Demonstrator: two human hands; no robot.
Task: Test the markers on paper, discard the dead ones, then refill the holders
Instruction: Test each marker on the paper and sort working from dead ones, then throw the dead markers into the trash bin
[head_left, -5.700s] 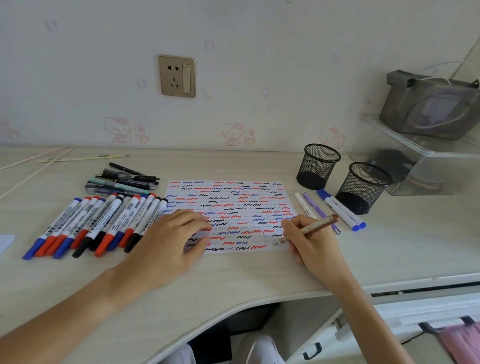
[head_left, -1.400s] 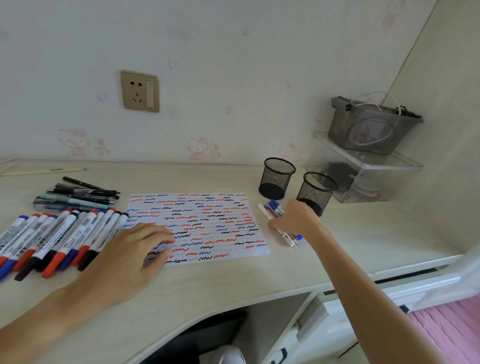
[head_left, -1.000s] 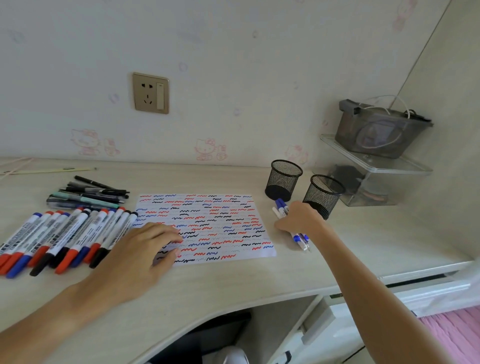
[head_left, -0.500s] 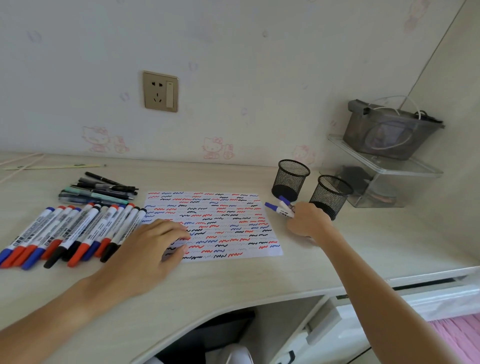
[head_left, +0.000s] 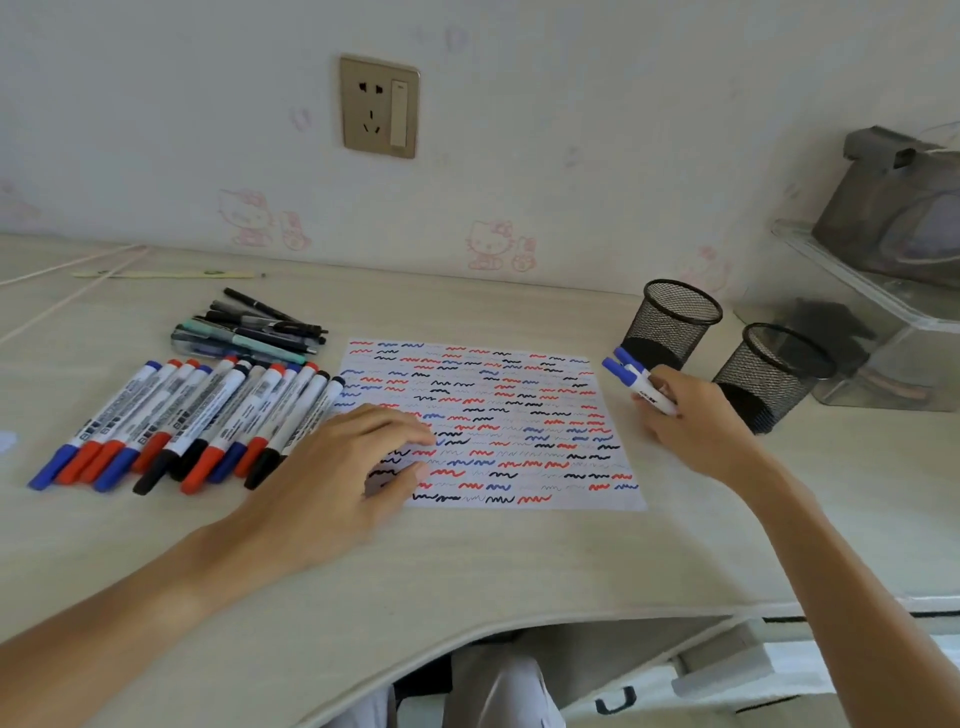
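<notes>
A white paper (head_left: 519, 395) covered in red, blue and black squiggles lies mid-desk. My left hand (head_left: 343, 478) rests on its lower left corner, fingers loosely bent, holding nothing. My right hand (head_left: 696, 421) grips a small bunch of markers with blue caps (head_left: 636, 379), lifted just right of the paper, caps pointing left. Two black mesh holders stand behind that hand: one (head_left: 670, 325) further back, one (head_left: 769, 376) nearer right. A row of several white markers (head_left: 192, 415) with blue, red and black caps lies left of the paper.
A pile of dark pens (head_left: 249, 327) lies behind the marker row. A thin pencil (head_left: 166, 274) lies by the wall. A clear shelf (head_left: 893, 322) with a grey bag (head_left: 893, 208) fills the right corner. The desk's curved front edge (head_left: 467, 629) runs below my arms.
My right hand put down the pen it wrote with, gathered the markers beside the holders and lifted them off the desk. My left hand stayed on the paper.
</notes>
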